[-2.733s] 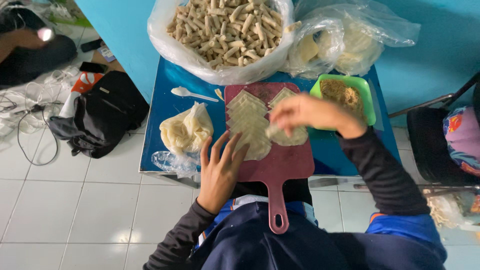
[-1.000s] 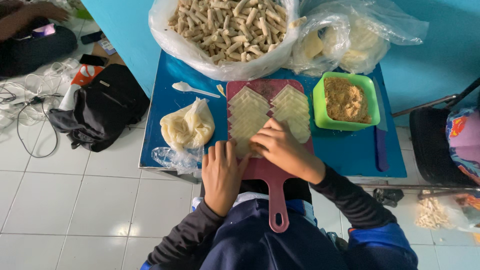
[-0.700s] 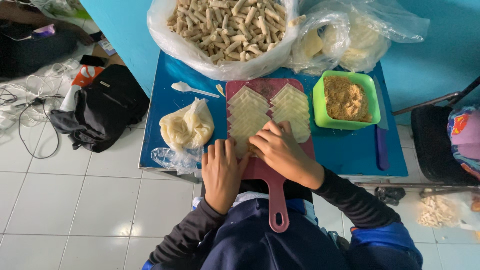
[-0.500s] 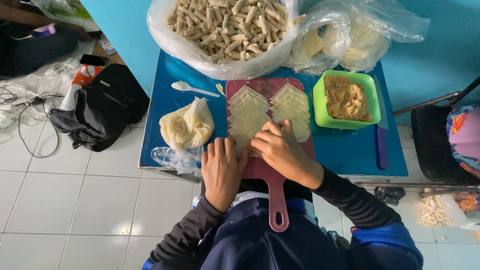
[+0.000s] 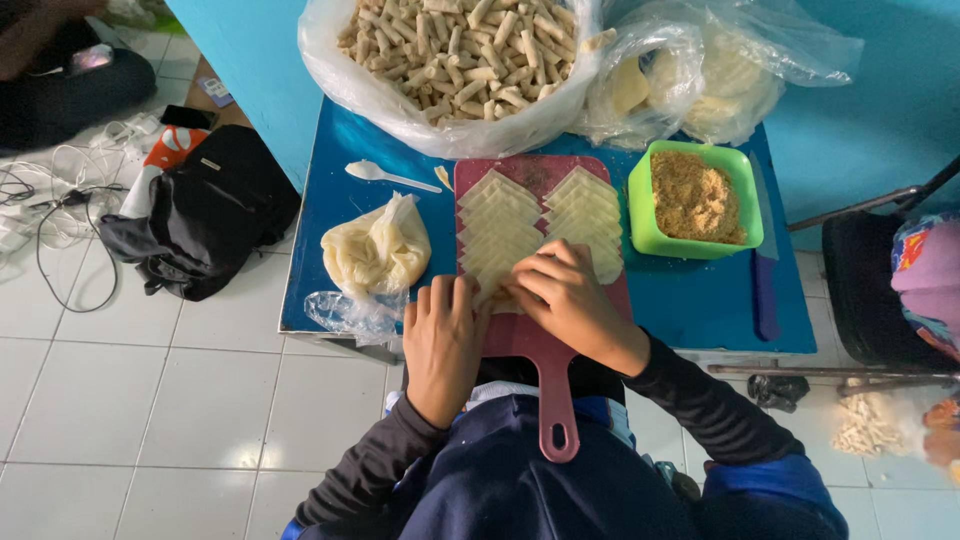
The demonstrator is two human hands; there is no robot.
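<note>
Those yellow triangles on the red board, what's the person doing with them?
A person sits at a small blue table with a red cutting board in front. Two rows of pale wrapper sheets lie overlapping on it. Both hands work at the near end: the left hand rests flat by the board's edge, the right hand presses on the nearest sheet. A green tub of brown filling stands beside it.

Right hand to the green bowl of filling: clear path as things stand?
Probably yes. The right hand rests on the wrappers on the cutting board; the green bowl sits beside the board, uncovered, nothing between.
</note>
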